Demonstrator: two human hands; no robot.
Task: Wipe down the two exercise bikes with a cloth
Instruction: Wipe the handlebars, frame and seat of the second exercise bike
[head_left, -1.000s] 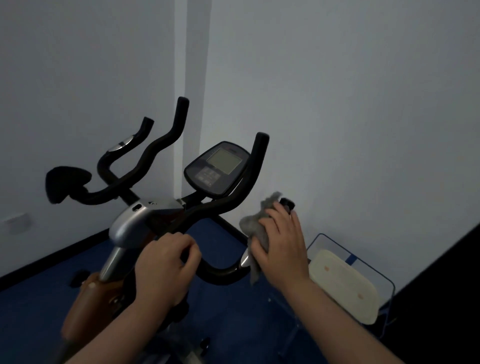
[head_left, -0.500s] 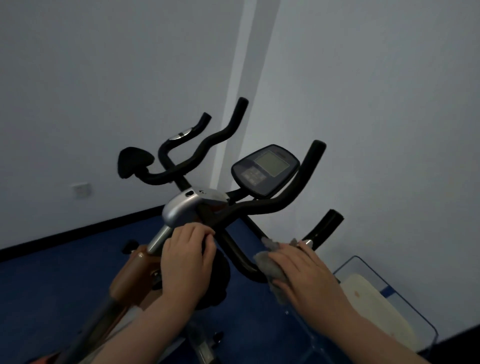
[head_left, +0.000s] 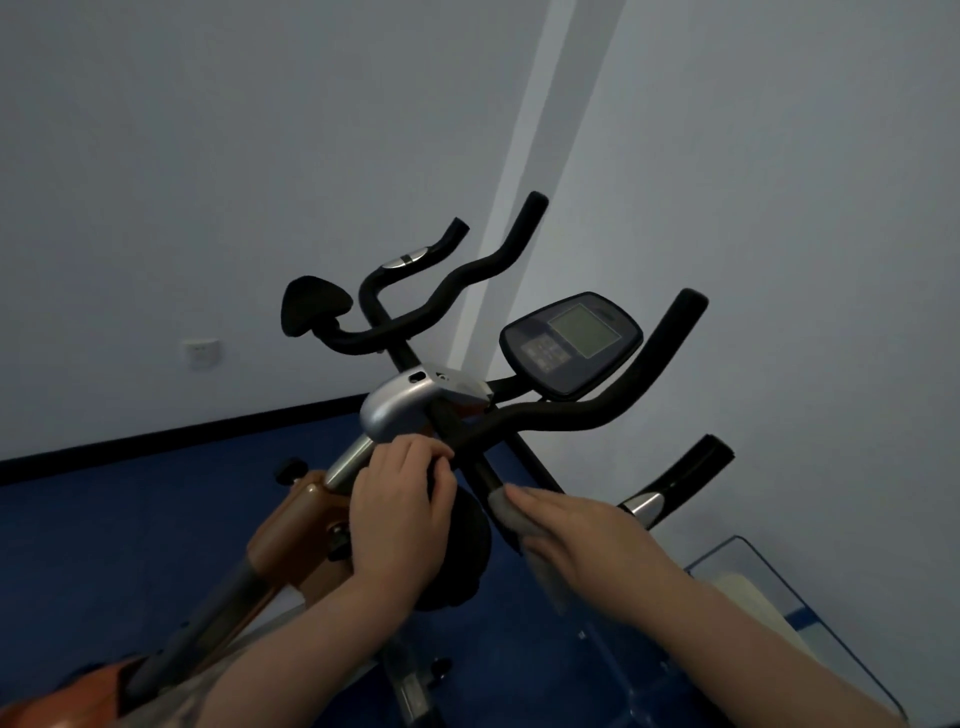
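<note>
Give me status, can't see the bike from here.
Left hand grips handlebar centre. Right hand presses grey cloth on lower bar. Nothing blocking.

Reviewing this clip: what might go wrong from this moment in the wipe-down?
1. The grey cloth sits bunched under the right hand on the black handlebar, so it may wipe only a narrow strip.
2. The console and the far handlebar lie beyond both hands and could be skipped.
3. The left hand grips near the stem; a hard push might shift the bike.
</note>
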